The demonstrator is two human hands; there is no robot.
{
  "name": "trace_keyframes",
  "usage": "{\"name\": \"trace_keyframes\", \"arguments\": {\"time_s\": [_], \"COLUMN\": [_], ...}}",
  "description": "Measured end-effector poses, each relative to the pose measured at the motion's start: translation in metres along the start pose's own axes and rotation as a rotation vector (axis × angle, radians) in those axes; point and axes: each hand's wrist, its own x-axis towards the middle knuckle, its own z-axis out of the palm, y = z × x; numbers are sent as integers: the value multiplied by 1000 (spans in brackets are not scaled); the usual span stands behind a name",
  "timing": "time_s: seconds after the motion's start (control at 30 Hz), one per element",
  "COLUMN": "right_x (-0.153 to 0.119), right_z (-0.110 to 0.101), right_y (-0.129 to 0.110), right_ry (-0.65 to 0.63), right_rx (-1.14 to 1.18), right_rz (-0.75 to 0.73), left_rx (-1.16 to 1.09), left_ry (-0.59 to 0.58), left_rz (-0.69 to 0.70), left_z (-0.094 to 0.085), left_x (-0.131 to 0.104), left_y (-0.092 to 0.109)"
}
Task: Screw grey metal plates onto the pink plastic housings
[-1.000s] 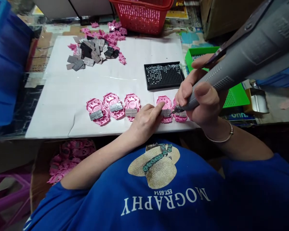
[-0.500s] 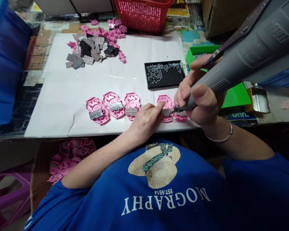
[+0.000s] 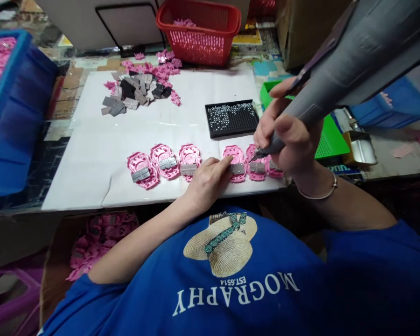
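My right hand (image 3: pixel 287 135) is wrapped round a large grey electric screwdriver (image 3: pixel 339 77), tilted with its tip down to the left. The tip hovers over or touches a pink plastic shell with a grey plate (image 3: pixel 256 168); I cannot tell which. My left hand (image 3: pixel 208 179) rests on the table, its fingertips closed on the edge of a neighbouring pink plastic shell (image 3: pixel 234 151) with a grey plate (image 3: pixel 237 169) across it; its thumb is mostly hidden. Several like shells, such as the leftmost one (image 3: pixel 140 161), lie in a row to both sides.
Beyond the row lies a black screw tray (image 3: pixel 233 134) with many screws. Grey and black plates (image 3: pixel 129 88) and pink bits (image 3: pixel 161 70) are heaped at the back left. A red basket (image 3: pixel 199 49), blue bin (image 3: pixel 21 116) and green tray (image 3: pixel 331 140) surround the white board (image 3: pixel 91 140).
The screwdriver tip has come off the grey plate beside my left fingers and shifted to the neighbouring shell on the right. My left hand stays by the same shell. The camera view has tilted up.
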Motion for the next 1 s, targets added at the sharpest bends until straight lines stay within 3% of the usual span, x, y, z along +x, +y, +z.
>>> {"name": "trace_keyframes", "arguments": {"time_s": [0.17, 0.3, 0.4, 0.5, 0.8, 1.0], "right_x": [38, 65, 74, 77, 88, 83], "right_z": [-61, -127, -157, -170, -205, -203], "right_y": [-13, -4, 8, 19, 63, 62], "right_ry": [247, 434, 518, 561, 445, 514], "right_rx": [-264, -458, -520, -520, -505, -468], "right_rz": [-191, -241, -225, -231, -294, -269], "left_rx": [-75, -112, -104, -106, -125, -106], "left_ry": [-44, -25, -20, -21, -13, -10], "left_rz": [1, 29, 31, 34, 24, 30], "left_z": [-5, -7, -7, -8, -11, -9], "left_x": [3, 5, 6, 7, 11, 8], "left_y": [1, 1, 0, 1, 4, 2]}}
